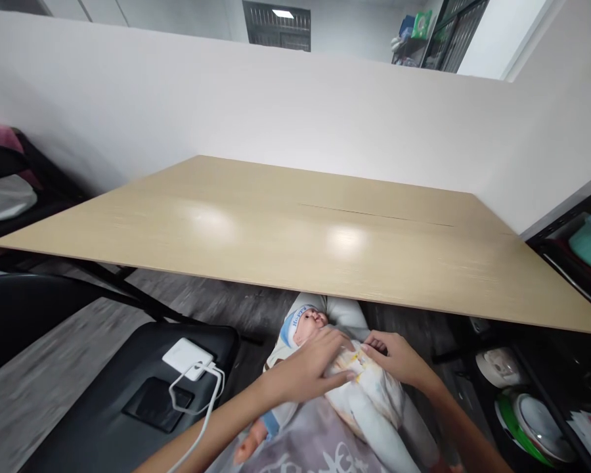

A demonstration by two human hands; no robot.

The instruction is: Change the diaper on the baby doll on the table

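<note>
A baby doll point(309, 323) in a blue and white cap lies on my lap, its head towards the table. Round its lower body is a white diaper point(350, 402) with a yellow print at the waist. My left hand point(311, 369) rests flat across the doll's chest and the diaper's upper edge, thumb apart from the fingers. On the other side, my right hand point(391, 355) has curled fingers pinching the diaper's waist edge. The doll's chest is mostly hidden under my left hand.
A wooden table point(276, 223) spans the space ahead of me, above my knees. To my left, a black chair point(103, 387) holds a white power bank point(187, 357) with a cable and a dark phone point(157, 403). Shelves with containers point(534, 427) stand at right.
</note>
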